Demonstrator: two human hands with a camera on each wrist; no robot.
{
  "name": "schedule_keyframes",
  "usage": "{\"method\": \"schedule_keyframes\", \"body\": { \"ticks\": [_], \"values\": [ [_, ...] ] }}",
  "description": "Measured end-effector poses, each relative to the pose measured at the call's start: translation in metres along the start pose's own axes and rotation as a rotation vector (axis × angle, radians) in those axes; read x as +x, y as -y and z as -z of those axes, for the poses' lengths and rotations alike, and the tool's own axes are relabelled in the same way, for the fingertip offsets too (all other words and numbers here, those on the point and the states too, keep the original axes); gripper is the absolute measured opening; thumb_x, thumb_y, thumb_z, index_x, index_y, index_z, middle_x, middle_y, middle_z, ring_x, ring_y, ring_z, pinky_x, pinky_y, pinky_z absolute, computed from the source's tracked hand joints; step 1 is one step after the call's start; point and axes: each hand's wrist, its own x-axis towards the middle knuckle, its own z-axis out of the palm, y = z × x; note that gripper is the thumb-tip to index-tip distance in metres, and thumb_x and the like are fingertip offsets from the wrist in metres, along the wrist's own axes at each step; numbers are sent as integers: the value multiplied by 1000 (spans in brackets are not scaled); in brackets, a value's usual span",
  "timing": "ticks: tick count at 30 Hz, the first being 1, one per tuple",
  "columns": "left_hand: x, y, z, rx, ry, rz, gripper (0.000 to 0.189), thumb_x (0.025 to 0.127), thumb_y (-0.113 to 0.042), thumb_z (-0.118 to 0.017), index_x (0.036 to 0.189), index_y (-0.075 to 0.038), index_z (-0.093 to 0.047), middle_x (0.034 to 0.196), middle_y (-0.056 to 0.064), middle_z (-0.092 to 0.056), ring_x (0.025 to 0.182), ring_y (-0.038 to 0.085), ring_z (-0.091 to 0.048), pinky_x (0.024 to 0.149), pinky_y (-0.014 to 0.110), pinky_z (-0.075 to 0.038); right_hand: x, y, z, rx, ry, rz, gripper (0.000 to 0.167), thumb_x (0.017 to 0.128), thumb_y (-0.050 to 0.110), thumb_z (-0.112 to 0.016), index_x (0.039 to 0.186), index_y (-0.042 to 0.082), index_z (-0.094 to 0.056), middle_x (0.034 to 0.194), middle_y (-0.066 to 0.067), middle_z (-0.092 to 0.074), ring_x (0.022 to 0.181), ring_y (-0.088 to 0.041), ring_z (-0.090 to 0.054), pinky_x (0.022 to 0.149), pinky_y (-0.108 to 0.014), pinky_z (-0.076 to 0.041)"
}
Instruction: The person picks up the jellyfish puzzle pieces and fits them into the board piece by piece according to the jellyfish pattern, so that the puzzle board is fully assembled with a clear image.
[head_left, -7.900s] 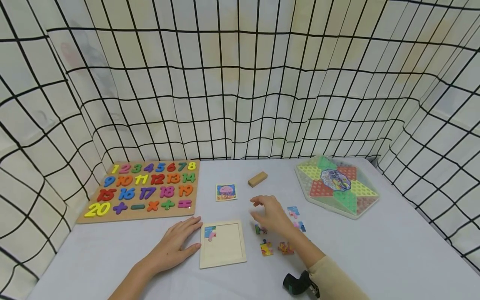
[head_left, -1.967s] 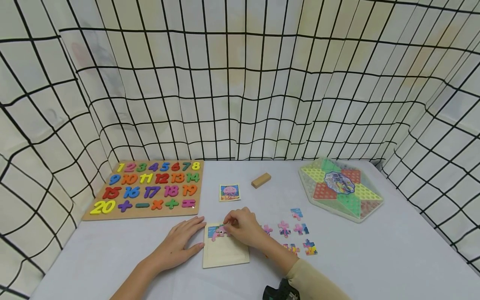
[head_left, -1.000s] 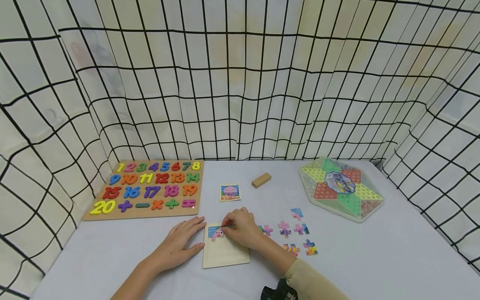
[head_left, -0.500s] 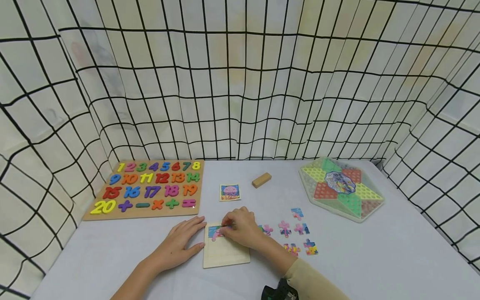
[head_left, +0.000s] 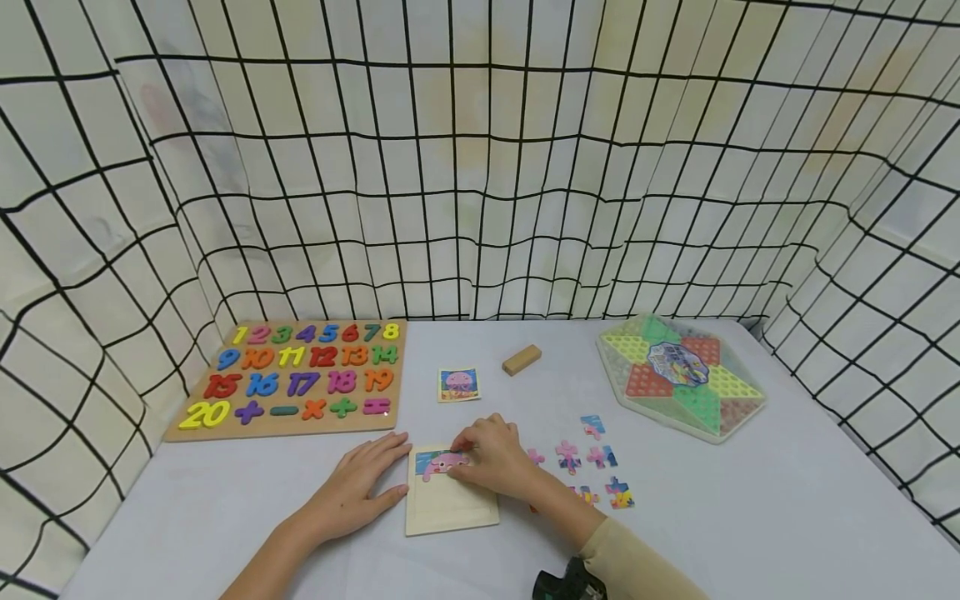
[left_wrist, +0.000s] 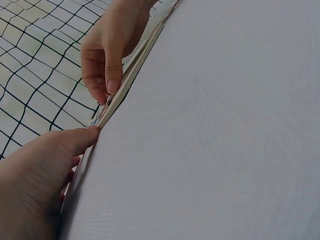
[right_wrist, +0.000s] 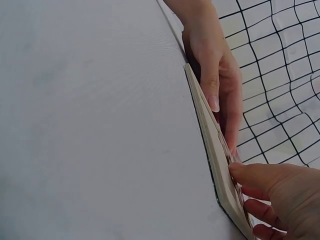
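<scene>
A shallow wooden puzzle tray (head_left: 450,512) lies in front of me. Along its top edge, blue and pink jigsaw pieces (head_left: 435,465) form part of a pink creature. My left hand (head_left: 356,483) rests flat beside the tray, fingertips and thumb touching its left edge. Over the tray's upper right is my right hand (head_left: 491,457); its thumb and index finger are spread, fingertips at the pink pieces, partly covering them. In the right wrist view the right thumb (right_wrist: 250,172) touches the tray's top side. Loose jigsaw pieces (head_left: 567,457) lie right of the tray, some hidden by the right forearm.
Behind the tray lie a small picture card (head_left: 458,385) and a wooden block (head_left: 521,360). A number board (head_left: 288,423) stands at back left, a hexagonal game box (head_left: 678,375) at back right. Black netting (head_left: 480,196) encloses the table. A black device (head_left: 573,581) sits by the right sleeve.
Since the oldest frame, the right hand has come from the loose pieces to the tray, where more pieces now lie. In the last half second its thumb and index finger have parted, shifting slightly right.
</scene>
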Motion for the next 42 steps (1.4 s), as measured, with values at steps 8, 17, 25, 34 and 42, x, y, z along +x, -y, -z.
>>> {"method": "schedule_keyframes", "body": {
  "ticks": [8,17,25,34,42],
  "values": [
    [0,-1,0,2,1,-8,56,87,-40,-59,133,-10,-47,143,7,-37,132,26,-29,105,54,-19,0,0,1,17,19,2,20,76,33,-74,90,20,-70,83,12,-59,86,-9,-43,72,-30,-30],
    [0,0,0,1,-2,-10,56,87,-40,-59,133,-9,-47,143,7,-37,132,26,-29,105,54,-19,1,0,0,16,13,9,19,76,33,-74,89,20,-70,82,13,-60,84,-8,-43,72,-30,-30],
    [-1,0,-1,0,-8,-13,56,87,-40,-59,133,-9,-48,142,7,-38,132,26,-30,104,55,-20,3,1,-1,18,13,-4,17,76,34,-74,88,22,-70,80,15,-58,84,-8,-43,73,-31,-30],
    [-1,1,-1,1,-8,-12,57,87,-40,-59,133,-9,-48,143,7,-37,132,26,-29,105,54,-19,4,2,-2,31,-12,3,13,77,32,-73,84,22,-70,79,14,-58,81,-8,-41,72,-31,-27],
    [-1,2,-2,7,-19,-22,56,87,-39,-60,133,-9,-48,142,7,-38,132,26,-30,104,54,-20,5,4,-2,27,-22,-4,10,76,29,-74,81,23,-69,75,14,-54,79,-7,-41,71,-31,-28]
  ]
}}
